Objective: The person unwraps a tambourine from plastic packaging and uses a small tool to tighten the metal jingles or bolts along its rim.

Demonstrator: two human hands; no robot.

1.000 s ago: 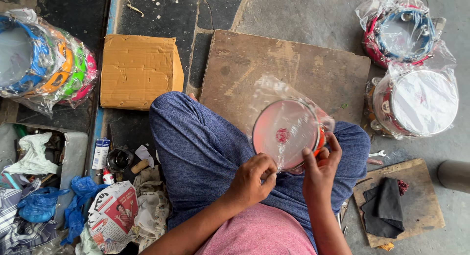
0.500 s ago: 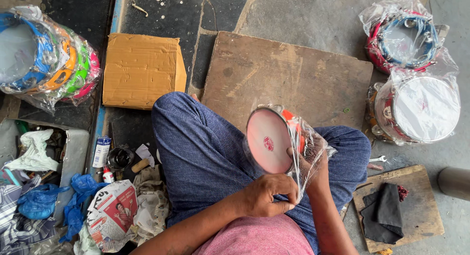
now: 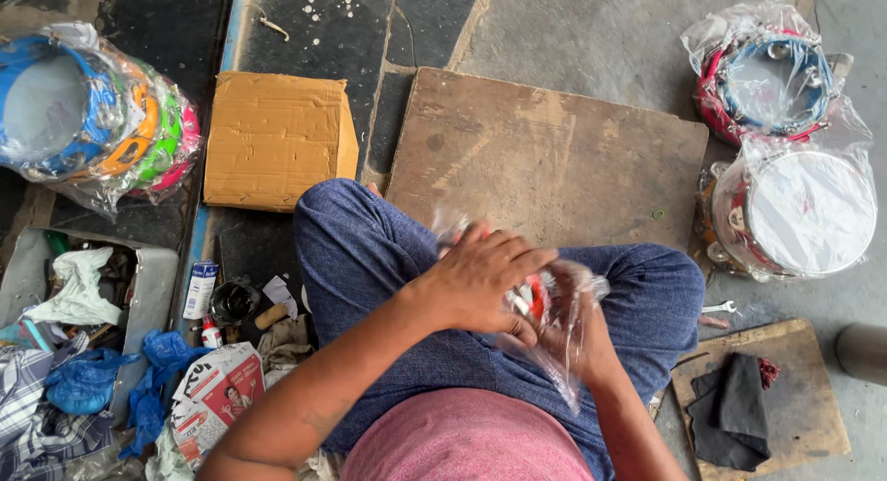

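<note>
The person sits cross-legged in blue trousers, and the work sits in the lap — a small round tambourine with an orange-red rim (image 3: 534,301), half inside a clear crinkled plastic bag (image 3: 575,333). The left hand (image 3: 480,278) lies flat over the top of it, fingers spread and curled down onto the film, pressing the bag against the frame so the slippery plastic cannot slide. The right hand (image 3: 577,338) is under and behind the bag, mostly veiled by the film; it seems to cup the tambourine from below, though how far its fingers close cannot be told.

Take the brown wooden board (image 3: 545,158) on the floor as the landmark. It lies just beyond the knees, bare, within easy reach. To the right of the board stand two bagged stacks of tambourines (image 3: 790,139), one with a white skin facing up — wrapped, probably to keep dust off. To the left of the board lies a flat tan cardboard box (image 3: 277,139), and further left another bagged stack in blue, orange, green and pink (image 3: 88,116). Nearer the person, right of the board, a small wooden slab holds a dark cloth (image 3: 730,407).
</note>
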